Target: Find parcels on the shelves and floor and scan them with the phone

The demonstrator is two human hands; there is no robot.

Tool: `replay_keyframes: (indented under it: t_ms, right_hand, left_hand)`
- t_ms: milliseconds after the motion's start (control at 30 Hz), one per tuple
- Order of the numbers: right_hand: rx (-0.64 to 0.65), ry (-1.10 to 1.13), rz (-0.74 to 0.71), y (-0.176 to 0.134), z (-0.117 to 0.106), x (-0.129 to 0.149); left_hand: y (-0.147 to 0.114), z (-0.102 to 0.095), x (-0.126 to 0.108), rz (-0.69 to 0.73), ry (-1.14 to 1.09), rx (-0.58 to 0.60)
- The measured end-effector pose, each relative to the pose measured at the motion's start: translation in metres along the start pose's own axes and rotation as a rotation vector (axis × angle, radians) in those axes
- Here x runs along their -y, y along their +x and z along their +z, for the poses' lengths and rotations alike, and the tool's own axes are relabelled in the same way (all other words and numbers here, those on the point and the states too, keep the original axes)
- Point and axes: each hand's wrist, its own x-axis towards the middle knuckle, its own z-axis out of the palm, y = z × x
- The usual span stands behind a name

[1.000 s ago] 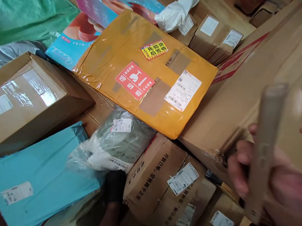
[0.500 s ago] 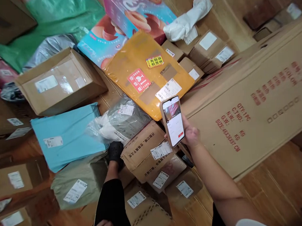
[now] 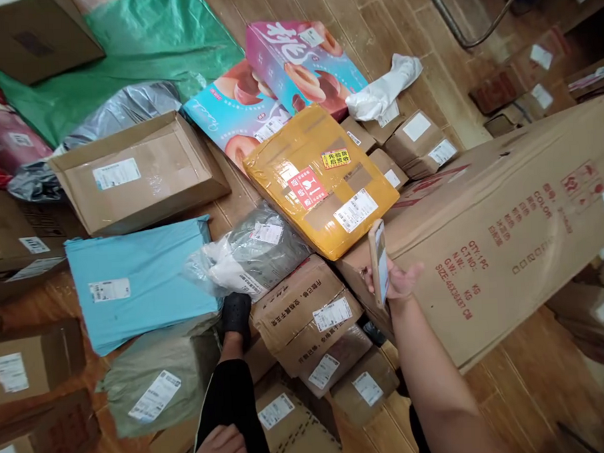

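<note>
My right hand (image 3: 402, 280) is closed on a smartphone (image 3: 378, 263), its thumb pointing out to the right. The phone is turned nearly edge-on, so little of its lit screen shows. Just beyond it lies a yellow-wrapped parcel (image 3: 279, 164) with a red fragile sticker, a yellow sticker and a white label. To the left of the phone is a brown carton (image 3: 285, 307) with black printing and a label. My left hand (image 3: 222, 450) rests on my black-clad leg at the bottom edge, fingers lying on it and holding nothing; part of it is cut off.
A long carton (image 3: 493, 245) with red print stretches to the right. At left lie a blue parcel (image 3: 148, 266), a grey-green parcel (image 3: 163, 379) and a shallow box (image 3: 134, 174). Peach-printed boxes (image 3: 315, 72) stand farther back. My shoe (image 3: 236, 316) is between parcels.
The phone has turned from facing me to nearly edge-on and shifted right with my right hand. The view has tilted, so the parcels sit lower in the picture. My left hand stays on the leg.
</note>
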Motion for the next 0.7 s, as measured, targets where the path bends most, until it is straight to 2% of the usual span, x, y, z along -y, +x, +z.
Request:
replay_keyframes:
  t_ms: [67,133,233,333,400,467,533,567,633,700]
  right_hand:
    - [0.017,0.03,0.041,0.006,0.003,0.003]
    - [0.061,0.081,0.09,0.008,0.009,0.006]
    - [0.118,0.135,0.124,-0.001,0.017,0.012]
    - [0.1,0.14,0.074,-0.036,0.006,0.035]
    - [0.063,0.143,0.023,-0.083,-0.016,0.06]
    - [0.006,0.15,-0.035,-0.151,-0.048,0.085]
    - [-0.084,0.16,-0.09,-0.231,-0.089,0.102]
    - [-0.178,0.164,-0.107,-0.273,-0.111,0.106]
    - [-0.384,0.169,-0.135,-0.349,-0.157,0.102]
    - [-0.539,0.193,-0.137,-0.409,-0.201,0.09]
  left_hand:
    - [-0.032,0.014,-0.025,0.069,-0.009,0.008]
    - [-0.038,0.025,-0.053,0.09,0.048,-0.018]
    - [-0.005,0.042,-0.098,0.064,0.152,-0.082]
    - [0.056,0.062,-0.16,0.028,0.171,-0.27]
    - [0.101,0.074,-0.22,0.044,0.156,-0.39]
    - [0.144,0.083,-0.289,0.001,0.133,-0.451]
    - [0.181,0.09,-0.354,-0.153,0.059,-0.425]
    - [0.197,0.094,-0.38,-0.262,0.019,-0.376]
    - [0.221,0.103,-0.416,-0.46,-0.01,-0.331]
    - [0.238,0.114,-0.43,-0.59,-0.005,-0.322]
